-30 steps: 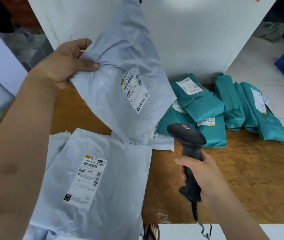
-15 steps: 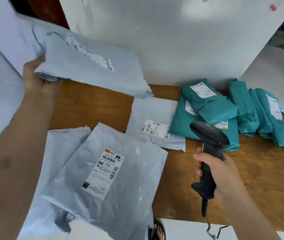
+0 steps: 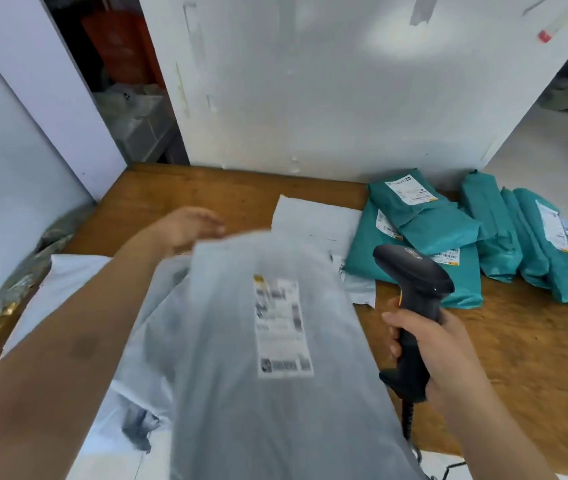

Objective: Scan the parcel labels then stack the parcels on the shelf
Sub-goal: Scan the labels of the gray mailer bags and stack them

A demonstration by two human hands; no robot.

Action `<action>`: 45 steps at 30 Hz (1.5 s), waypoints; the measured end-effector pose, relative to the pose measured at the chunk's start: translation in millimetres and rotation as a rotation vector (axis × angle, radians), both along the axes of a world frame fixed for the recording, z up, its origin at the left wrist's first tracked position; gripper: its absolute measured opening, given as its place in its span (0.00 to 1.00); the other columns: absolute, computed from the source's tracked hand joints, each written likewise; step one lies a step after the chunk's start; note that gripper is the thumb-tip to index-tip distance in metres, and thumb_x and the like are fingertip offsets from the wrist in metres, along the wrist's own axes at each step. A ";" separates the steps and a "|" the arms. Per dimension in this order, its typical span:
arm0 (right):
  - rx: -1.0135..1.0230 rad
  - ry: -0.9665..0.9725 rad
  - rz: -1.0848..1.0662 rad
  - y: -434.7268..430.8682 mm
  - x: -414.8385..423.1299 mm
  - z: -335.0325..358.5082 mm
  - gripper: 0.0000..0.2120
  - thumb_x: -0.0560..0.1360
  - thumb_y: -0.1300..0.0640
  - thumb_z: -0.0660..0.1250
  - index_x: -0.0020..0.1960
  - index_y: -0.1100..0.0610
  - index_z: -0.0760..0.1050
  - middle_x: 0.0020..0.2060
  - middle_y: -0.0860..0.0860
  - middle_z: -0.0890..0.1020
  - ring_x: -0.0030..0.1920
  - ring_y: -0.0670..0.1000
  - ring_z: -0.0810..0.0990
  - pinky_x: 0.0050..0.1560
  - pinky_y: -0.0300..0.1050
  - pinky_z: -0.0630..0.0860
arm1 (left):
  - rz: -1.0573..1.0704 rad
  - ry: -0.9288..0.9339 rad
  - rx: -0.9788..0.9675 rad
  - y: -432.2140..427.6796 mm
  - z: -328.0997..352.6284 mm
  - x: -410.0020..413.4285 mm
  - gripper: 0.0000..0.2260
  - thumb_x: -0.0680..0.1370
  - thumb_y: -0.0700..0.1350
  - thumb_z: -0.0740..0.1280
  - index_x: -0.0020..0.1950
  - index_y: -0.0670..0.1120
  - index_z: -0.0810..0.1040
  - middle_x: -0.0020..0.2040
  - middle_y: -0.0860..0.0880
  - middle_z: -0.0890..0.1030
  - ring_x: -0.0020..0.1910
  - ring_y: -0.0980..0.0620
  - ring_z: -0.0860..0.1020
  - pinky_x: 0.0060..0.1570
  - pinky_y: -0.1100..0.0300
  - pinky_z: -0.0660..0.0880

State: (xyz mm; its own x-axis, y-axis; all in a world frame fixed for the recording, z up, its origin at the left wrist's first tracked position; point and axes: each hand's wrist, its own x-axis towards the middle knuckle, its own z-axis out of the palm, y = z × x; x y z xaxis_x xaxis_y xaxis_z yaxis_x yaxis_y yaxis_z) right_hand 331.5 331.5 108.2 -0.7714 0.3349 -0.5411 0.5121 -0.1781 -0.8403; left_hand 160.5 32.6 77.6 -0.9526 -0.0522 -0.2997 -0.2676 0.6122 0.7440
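Basically the grey parcel [image 3: 241, 410] is label-up over the bench [image 3: 535, 358] pile so the scanner [image 3: 414, 282] can read it; right hand [image 3: 448, 362] grip wraps the scanner, left hand [image 3: 189, 226] grip too blurred to tell.

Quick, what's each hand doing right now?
Left hand: at the top corner of the grey parcel; too blurred to tell if it grips.
Right hand: holds the black scanner.

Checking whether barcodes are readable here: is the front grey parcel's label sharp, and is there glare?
Head view: the grey parcel and its label are motion-smeared, unreadable, the left hand blurred too; scanner and teal parcels look sharp. Head view: a bright glare patch on the white panel behind.
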 end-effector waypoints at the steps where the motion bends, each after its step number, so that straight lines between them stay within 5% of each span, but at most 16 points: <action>1: 0.005 0.001 0.021 -2.2 1.8 -1.6 0.05 0.71 0.66 0.69 0.42 0.60 0.74 0.25 0.55 0.73 0.27 0.52 0.69 0.31 0.44 0.68 | -0.004 -0.012 -0.084 -1.4 -9.9 -1.0 0.03 0.75 0.36 0.67 0.46 0.43 0.78 0.43 0.44 0.81 0.52 0.43 0.81 0.48 0.57 0.77; 4: 0.011 -0.008 0.074 -9.9 8.7 -11.5 0.06 0.71 0.68 0.68 0.40 0.60 0.74 0.24 0.55 0.73 0.24 0.51 0.69 0.30 0.44 0.67 | 0.171 0.060 -0.307 -15.3 -38.2 12.4 0.04 0.76 0.40 0.66 0.47 0.39 0.78 0.51 0.40 0.78 0.51 0.41 0.76 0.51 0.54 0.71; 7: -0.011 -0.066 0.192 -20.1 16.2 -24.9 0.05 0.71 0.69 0.67 0.42 0.61 0.74 0.23 0.55 0.71 0.22 0.51 0.68 0.28 0.43 0.65 | 0.237 0.057 -0.282 1.9 -46.5 66.2 0.21 0.75 0.55 0.67 0.59 0.41 0.74 0.57 0.43 0.79 0.57 0.42 0.77 0.54 0.54 0.71; 11: -0.019 -0.152 0.335 -30.9 25.7 -39.5 0.05 0.70 0.70 0.67 0.44 0.64 0.74 0.23 0.54 0.71 0.23 0.52 0.68 0.25 0.41 0.66 | 0.024 -0.267 -0.313 44.2 -63.4 145.5 0.27 0.68 0.68 0.66 0.52 0.46 0.73 0.46 0.48 0.80 0.48 0.47 0.79 0.43 0.56 0.74; 14: -0.036 -0.195 0.350 -34.3 29.8 -44.6 0.05 0.70 0.70 0.67 0.44 0.64 0.74 0.24 0.54 0.71 0.23 0.52 0.68 0.25 0.41 0.66 | -0.002 -0.255 -0.188 58.0 -78.0 159.5 0.17 0.73 0.57 0.69 0.51 0.44 0.79 0.48 0.48 0.83 0.48 0.47 0.81 0.43 0.57 0.75; 17: -0.045 -0.197 0.346 -32.0 31.1 -44.4 0.05 0.70 0.69 0.67 0.45 0.63 0.75 0.24 0.54 0.71 0.22 0.52 0.69 0.25 0.42 0.67 | 0.101 -0.053 -0.119 49.0 -73.3 149.3 0.10 0.76 0.45 0.67 0.53 0.41 0.79 0.48 0.45 0.82 0.52 0.43 0.80 0.44 0.58 0.70; 20: -0.074 -0.181 0.353 -31.6 31.9 -42.6 0.07 0.71 0.69 0.67 0.48 0.64 0.74 0.24 0.55 0.72 0.22 0.51 0.69 0.25 0.42 0.67 | 0.158 0.089 -0.242 24.3 -63.9 137.9 0.12 0.77 0.44 0.66 0.55 0.36 0.74 0.53 0.37 0.80 0.55 0.37 0.77 0.50 0.52 0.69; 25: -0.167 -0.157 0.374 -50.2 30.8 -37.8 0.05 0.71 0.70 0.66 0.44 0.62 0.74 0.24 0.54 0.71 0.22 0.51 0.68 0.24 0.40 0.66 | 0.204 0.042 -0.260 11.5 -64.9 146.1 0.17 0.77 0.40 0.64 0.64 0.39 0.66 0.51 0.36 0.79 0.53 0.36 0.76 0.48 0.50 0.70; 36: -0.193 -0.178 0.440 -67.9 33.0 -36.1 0.04 0.71 0.68 0.66 0.41 0.61 0.73 0.26 0.54 0.71 0.23 0.51 0.68 0.25 0.41 0.67 | 0.284 0.125 -0.155 16.7 -83.3 163.7 0.14 0.78 0.37 0.61 0.63 0.39 0.67 0.53 0.38 0.79 0.49 0.38 0.77 0.43 0.57 0.66; 45: -0.207 -0.165 0.411 -72.8 32.7 -34.1 0.04 0.71 0.68 0.66 0.43 0.61 0.73 0.25 0.54 0.71 0.22 0.51 0.68 0.25 0.41 0.66 | 0.295 0.212 -0.208 -3.2 -73.1 150.6 0.16 0.77 0.36 0.62 0.64 0.42 0.69 0.53 0.38 0.80 0.52 0.35 0.77 0.48 0.49 0.71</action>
State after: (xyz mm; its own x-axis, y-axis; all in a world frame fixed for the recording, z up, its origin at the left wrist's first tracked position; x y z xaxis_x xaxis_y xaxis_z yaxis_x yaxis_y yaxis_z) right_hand 364.2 258.7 74.2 -0.7159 -0.1065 -0.6901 0.6981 -0.0879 -0.7106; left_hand 311.0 29.4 4.5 -0.9273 -0.3706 -0.0533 -0.3083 0.6751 0.6702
